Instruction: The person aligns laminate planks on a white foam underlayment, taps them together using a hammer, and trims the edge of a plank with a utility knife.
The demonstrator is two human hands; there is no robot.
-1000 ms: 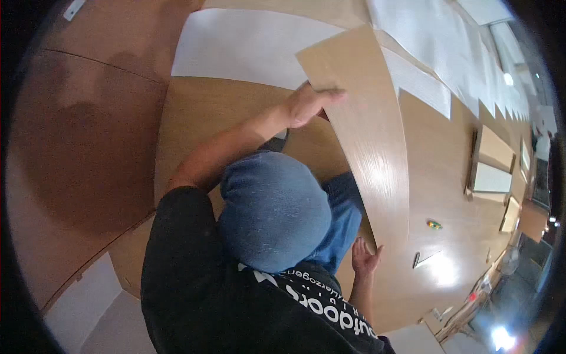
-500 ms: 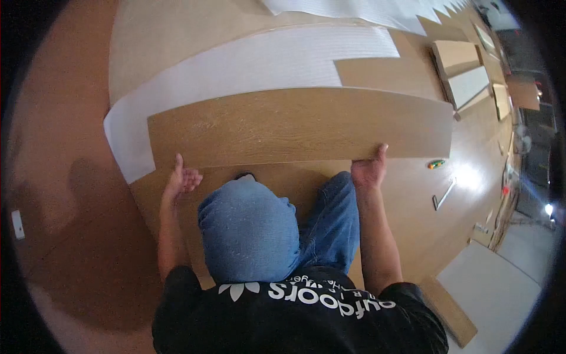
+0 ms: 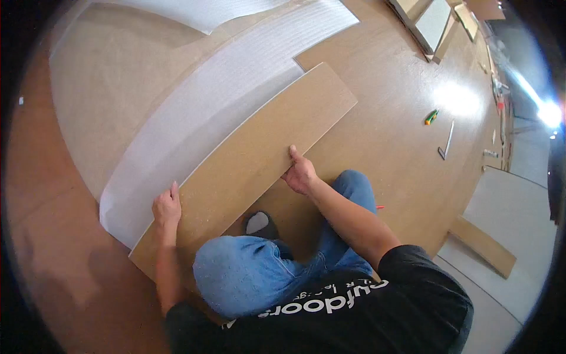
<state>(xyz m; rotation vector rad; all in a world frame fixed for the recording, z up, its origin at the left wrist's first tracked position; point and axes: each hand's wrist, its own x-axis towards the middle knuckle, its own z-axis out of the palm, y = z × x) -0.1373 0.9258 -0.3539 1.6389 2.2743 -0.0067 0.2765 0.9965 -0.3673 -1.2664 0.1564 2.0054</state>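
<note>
In the head view, the wood-toned plank (image 3: 247, 162) lies slantwise in front of the person, its long axis running from near left to far right; one short end points to the near left, the other to the far right. The right hand (image 3: 300, 175) grips the near-right long edge around mid-length, thumb on top and fingers curled beneath. The left hand (image 3: 167, 206) touches the far-left long edge toward the near end, its fingers bunched; whether they clasp the plank I cannot tell. White sheeting (image 3: 212, 109) stretches along the plank's far-left side. To the right, well apart on the floor (image 3: 389, 100), lie a green-and-yellow tool (image 3: 431, 117) and an L-shaped square (image 3: 442, 154).
</note>
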